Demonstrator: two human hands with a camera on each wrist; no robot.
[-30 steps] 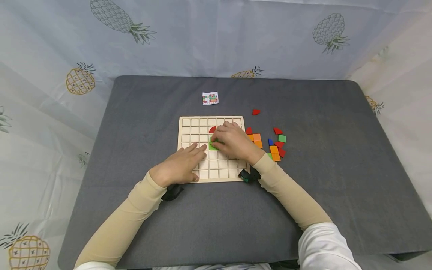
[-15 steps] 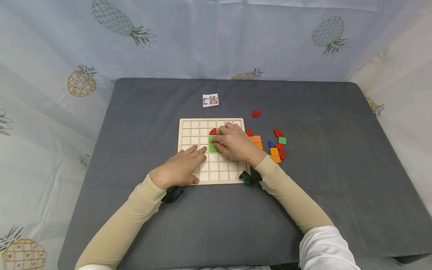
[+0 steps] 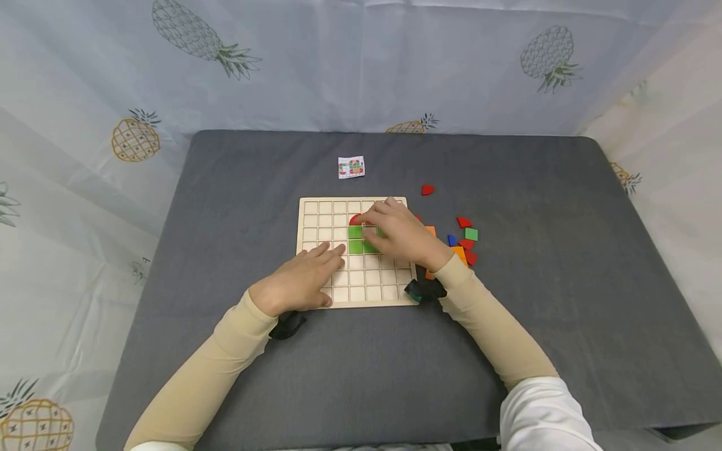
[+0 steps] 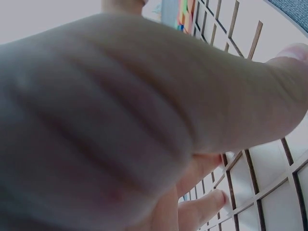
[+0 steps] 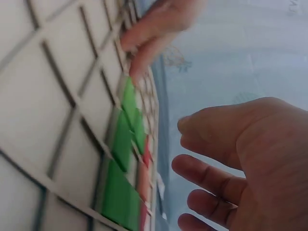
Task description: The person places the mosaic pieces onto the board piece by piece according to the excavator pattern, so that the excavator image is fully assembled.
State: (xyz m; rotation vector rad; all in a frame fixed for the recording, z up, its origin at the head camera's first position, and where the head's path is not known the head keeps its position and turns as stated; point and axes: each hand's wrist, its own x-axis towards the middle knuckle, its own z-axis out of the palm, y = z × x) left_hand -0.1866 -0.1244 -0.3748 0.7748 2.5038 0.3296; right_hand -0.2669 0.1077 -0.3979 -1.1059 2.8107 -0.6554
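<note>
The right hand (image 3: 402, 233) held nothing, its fingers loose over the board (image 3: 325, 218). The left hand (image 3: 301, 277) lay on the board, fingers spread. Green tiles (image 3: 355, 246) sat in the board's squares beside a red tile (image 3: 353, 220). A card (image 3: 351, 167) lay beyond.

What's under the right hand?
The board, with green squares and a red piece showing past the right hand. The right wrist view adds a blurred orange piece. In the head view, whatever lies directly beneath the hand is covered.
</note>
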